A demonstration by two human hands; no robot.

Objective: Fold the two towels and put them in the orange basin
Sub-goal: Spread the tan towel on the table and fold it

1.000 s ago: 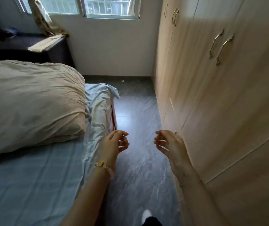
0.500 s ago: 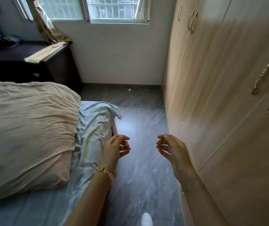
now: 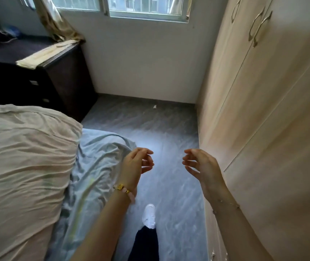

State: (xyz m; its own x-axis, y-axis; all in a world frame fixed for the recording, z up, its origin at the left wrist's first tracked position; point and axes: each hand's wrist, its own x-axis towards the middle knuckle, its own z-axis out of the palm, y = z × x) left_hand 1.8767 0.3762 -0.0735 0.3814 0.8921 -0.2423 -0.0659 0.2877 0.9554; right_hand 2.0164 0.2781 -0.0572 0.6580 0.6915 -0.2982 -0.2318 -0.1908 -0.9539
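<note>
Currently, the left grip [image 3: 135,166] and the right grip [image 3: 201,168] are raised side by side above the grey floor [image 3: 159,132]. They are apart, with fingers loosely curled and nothing held. The left grip is over the edge of the blue bed sheet [image 3: 97,166]. The right grip is just beside the wardrobe [image 3: 263,129]. A cream cloth [image 3: 45,55] lies on the dark cabinet [image 3: 65,78] below the window, well apart from both grips. Whether it is a towel cannot be told.

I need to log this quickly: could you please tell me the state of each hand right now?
Left hand: open, fingers loosely curled, holding nothing.
Right hand: open, fingers loosely curled, holding nothing.
</note>
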